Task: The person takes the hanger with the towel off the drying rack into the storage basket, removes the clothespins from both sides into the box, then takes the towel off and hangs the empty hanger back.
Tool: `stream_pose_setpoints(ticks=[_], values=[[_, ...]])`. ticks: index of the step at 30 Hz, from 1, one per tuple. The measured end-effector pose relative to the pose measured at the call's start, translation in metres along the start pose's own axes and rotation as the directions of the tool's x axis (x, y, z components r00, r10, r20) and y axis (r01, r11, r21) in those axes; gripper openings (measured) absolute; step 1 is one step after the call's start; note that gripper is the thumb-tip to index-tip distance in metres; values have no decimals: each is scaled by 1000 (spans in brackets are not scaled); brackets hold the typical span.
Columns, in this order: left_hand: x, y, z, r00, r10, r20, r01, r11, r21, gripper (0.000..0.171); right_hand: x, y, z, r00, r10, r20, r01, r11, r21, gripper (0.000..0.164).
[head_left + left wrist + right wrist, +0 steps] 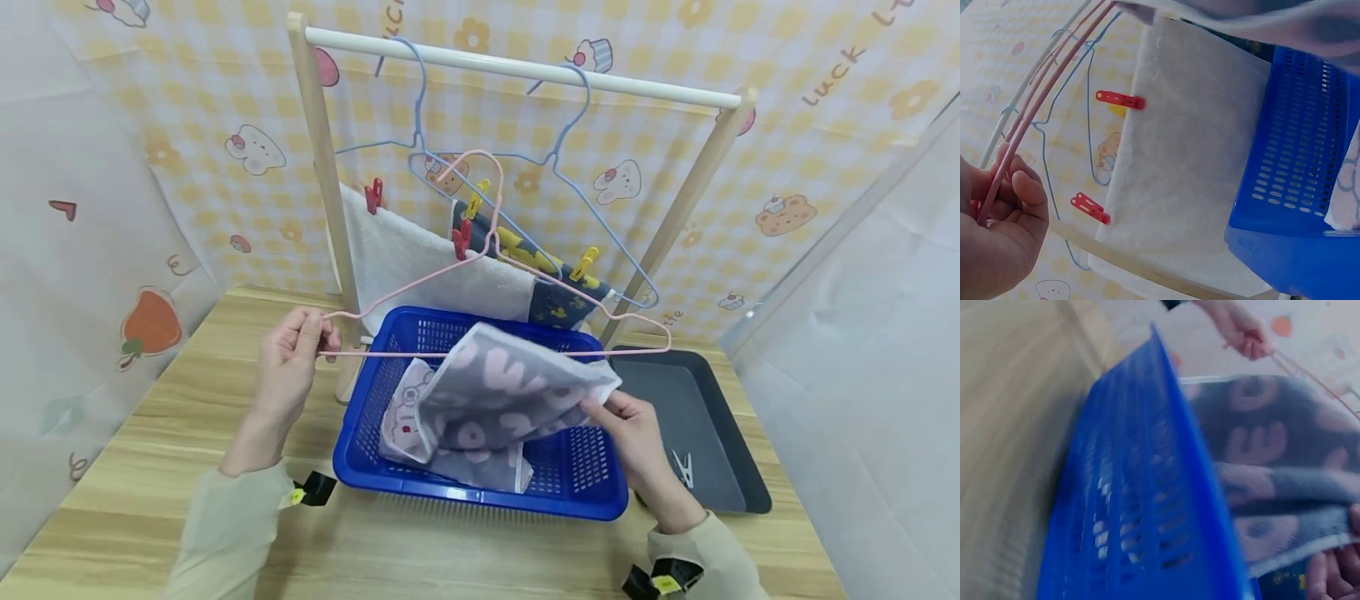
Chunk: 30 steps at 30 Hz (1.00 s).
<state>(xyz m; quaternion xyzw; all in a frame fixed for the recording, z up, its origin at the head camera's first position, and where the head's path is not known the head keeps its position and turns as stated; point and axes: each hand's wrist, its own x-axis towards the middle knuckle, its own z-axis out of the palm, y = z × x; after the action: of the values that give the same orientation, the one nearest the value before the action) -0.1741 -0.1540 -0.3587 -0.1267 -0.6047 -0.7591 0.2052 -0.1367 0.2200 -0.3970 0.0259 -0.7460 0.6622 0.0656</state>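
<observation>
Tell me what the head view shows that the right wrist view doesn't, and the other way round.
Only the head view shows the rack's white rail, two blue hangers and the dark gray tray.

Only the right wrist view shows the slotted outer face of the blue basket up close.

Both show that basket, the left hand gripping the pink hanger, and the right hand pinching the gray cloth.

Right hand (1337,575) cut off in its wrist view
Beside it, pink-patterned grey cloth (498,400) partly hides the blue rectangular plastic basket (450,493).
</observation>
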Motion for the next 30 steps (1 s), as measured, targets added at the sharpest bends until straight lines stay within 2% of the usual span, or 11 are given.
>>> stream_pose_setpoints(ticks=[3, 9, 11, 14, 16, 19, 21, 22, 24, 26, 30], values=[[0, -2, 0, 1000, -5, -5, 5, 1000, 20, 28, 1, 1, 1, 997, 41, 67, -32, 992, -121, 4], [0, -7, 0, 1000, -12, -7, 12, 997, 83, 27, 3, 12, 1, 989, 92, 120, -41, 927, -373, 16], [0, -8, -1, 1000, -16, -6, 16, 996, 91, 27, 3, 13, 0, 991, 45, 126, 14, 903, -430, 12], [-2, -9, -1, 1000, -18, 8, 18, 995, 94, 27, -1, 5, -6, 969, -170, 180, 240, 825, -512, 8], [-2, -9, -1, 1000, -19, 24, 17, 996, 89, 27, -6, -9, -14, 907, -365, 211, 419, 725, -546, 16], [-3, -8, -2, 999, -15, 49, 11, 996, 92, 27, -11, -33, -29, 754, -628, 192, 615, 573, -541, 13], [-3, -7, -2, 998, -14, 60, 8, 996, 89, 27, -11, -48, -36, 647, -752, 127, 682, 496, -537, 15], [-3, -7, -2, 998, -13, 66, 7, 996, 88, 27, -10, -53, -38, 607, -789, 95, 693, 467, -550, 22], [-4, -7, -2, 996, -15, 85, 9, 997, 75, 27, -6, -60, -43, 569, -821, 53, 675, 429, -600, 40], [-5, -8, 0, 994, -18, 111, 12, 998, 55, 27, -3, -63, -45, 582, -811, 52, 636, 414, -651, 47], [-5, -11, 4, 987, -10, 160, 6, 1000, 22, 27, -4, -58, -47, 677, -731, 84, 565, 443, -696, 29]])
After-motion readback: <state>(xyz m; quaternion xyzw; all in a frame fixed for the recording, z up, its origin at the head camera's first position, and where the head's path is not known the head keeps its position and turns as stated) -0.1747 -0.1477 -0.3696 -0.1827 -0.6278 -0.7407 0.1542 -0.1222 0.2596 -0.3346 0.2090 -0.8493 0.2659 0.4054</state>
